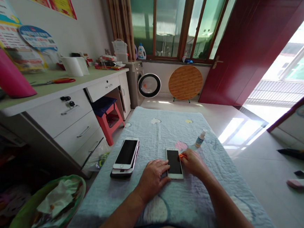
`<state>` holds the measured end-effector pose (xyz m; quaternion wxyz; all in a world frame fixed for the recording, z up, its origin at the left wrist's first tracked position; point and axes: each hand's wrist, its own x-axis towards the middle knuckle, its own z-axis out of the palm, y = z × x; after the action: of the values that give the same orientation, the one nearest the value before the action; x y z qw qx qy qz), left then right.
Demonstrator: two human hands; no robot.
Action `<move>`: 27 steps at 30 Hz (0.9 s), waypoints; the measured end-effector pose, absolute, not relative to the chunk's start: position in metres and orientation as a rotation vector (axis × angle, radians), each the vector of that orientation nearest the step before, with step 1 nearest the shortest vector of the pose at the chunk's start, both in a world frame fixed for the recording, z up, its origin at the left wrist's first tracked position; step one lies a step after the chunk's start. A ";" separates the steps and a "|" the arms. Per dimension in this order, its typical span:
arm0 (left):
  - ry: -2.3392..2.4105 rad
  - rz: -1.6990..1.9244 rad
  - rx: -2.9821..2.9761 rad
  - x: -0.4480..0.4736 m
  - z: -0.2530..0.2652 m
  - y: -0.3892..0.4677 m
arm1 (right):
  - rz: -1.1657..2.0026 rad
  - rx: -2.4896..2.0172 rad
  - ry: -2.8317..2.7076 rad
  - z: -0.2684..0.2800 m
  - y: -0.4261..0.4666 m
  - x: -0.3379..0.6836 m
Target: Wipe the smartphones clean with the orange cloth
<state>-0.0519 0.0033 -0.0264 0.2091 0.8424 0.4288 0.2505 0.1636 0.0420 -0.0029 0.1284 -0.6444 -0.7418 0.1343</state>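
A white smartphone (174,163) with a dark screen lies face up on the quilted cover. My left hand (154,175) lies flat beside it, fingers and thumb apart, their tips touching its left edge. A dark grey patch shows between that thumb and fingers; I cannot make out what it is. My right hand (194,163) is closed in a pinch on a small orange cloth (182,156) at the screen's right edge. Just beyond stands a small spray bottle (200,138) with a blue label. To the left, another white phone (126,153) lies atop a stack of phones.
The pale blue quilted cover (166,127) is under everything. A green basket (16,226) with crumpled papers stands at the lower left, near a white desk (62,117) and a red stool (107,121). A washing machine (135,83) with its door open stands beyond.
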 end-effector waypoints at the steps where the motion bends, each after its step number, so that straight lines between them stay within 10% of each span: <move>1: 1.194 0.695 2.346 -0.052 -0.027 0.004 | 0.413 -1.865 -2.156 -0.003 0.037 0.164; 27: 1.193 0.760 2.334 -0.051 -0.026 0.000 | 0.788 -1.529 -2.207 0.022 -0.036 0.168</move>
<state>-0.0513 0.0002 -0.0258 0.2046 0.8372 0.4279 0.2724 0.1684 -0.0364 0.0222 0.1707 -0.5385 -0.7771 0.2774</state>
